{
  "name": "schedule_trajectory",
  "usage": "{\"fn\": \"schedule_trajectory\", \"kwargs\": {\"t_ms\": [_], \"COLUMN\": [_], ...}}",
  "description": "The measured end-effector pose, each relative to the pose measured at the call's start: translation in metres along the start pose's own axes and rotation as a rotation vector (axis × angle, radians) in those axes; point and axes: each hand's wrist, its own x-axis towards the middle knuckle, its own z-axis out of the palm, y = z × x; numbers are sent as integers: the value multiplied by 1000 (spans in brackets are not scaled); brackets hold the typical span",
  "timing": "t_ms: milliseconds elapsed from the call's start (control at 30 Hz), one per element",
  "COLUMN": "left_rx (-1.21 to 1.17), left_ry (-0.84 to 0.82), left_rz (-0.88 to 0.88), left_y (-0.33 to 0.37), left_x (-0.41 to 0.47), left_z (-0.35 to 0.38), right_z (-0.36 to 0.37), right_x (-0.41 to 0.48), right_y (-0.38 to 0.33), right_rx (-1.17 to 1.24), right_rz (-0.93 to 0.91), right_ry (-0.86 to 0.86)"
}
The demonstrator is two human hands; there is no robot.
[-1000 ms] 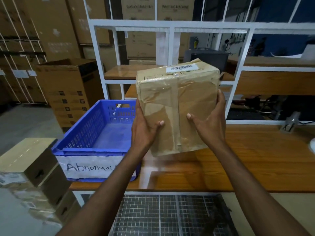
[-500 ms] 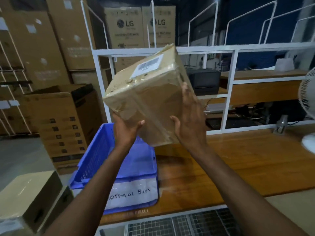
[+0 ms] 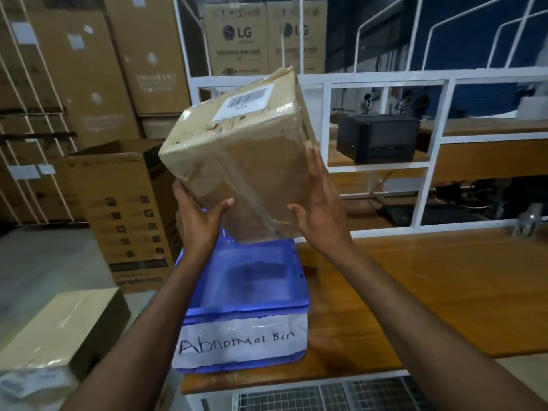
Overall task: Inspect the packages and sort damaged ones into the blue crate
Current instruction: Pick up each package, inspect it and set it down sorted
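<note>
**Box held tilted over the crate**

- A taped box (image 3: 237,155) is held in the air between 2 hands, directly above the far end of the blue crate (image 3: 246,292); its lowest corner hangs just over the crate's back rim.
- The box is tilted, its labelled top face leaning toward the camera and to the left, its long axis running from upper right down to lower left.
- Left hand (image 3: 201,221) is cupped under the lower left edge, thumb pressed on the front face. Right hand (image 3: 318,209) is laid flat and open against the right side, fingers extended upward. The box is clamped between the 2.
- The crate lies straight below; the left hand is judged nearer to it.
- Crate is seen empty, on the wooden bench (image 3: 430,292).
- Writing: a handwritten label (image 3: 240,342) on the crate reads "Abnormal Bin". A barcode sticker (image 3: 246,102) sits on the box; its text is too small to read. "LG" is read on cartons (image 3: 237,37) behind.
- Tape is wrinkled; actual damage cannot be confirmed.
</note>
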Motion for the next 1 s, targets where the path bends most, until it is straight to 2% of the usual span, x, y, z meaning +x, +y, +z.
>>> {"fn": "schedule_trajectory", "kwargs": {"t_ms": [167, 400, 533, 700, 867, 1000], "left_rx": [172, 368, 422, 502, 533, 561], "left_ry": [46, 3, -118, -292, -485, -526], "left_rz": [52, 89, 93, 108, 64, 12], "left_y": [-1, -22, -47, -91, -130, -158], "left_x": [25, 42, 53, 72, 100, 111], "left_z": [-21, -35, -33, -31, -29, -29], "right_z": [34, 88, 125, 161, 191, 214], "right_x": [14, 7, 8, 6, 2, 0], "right_y": [6, 12, 27, 37, 42, 47], "right_rx": [91, 50, 20, -68, -135, -209], "right_rz": [112, 309, 458, 623, 664, 681], "right_ry": [-54, -154, -181, -306, -331, -363]}}
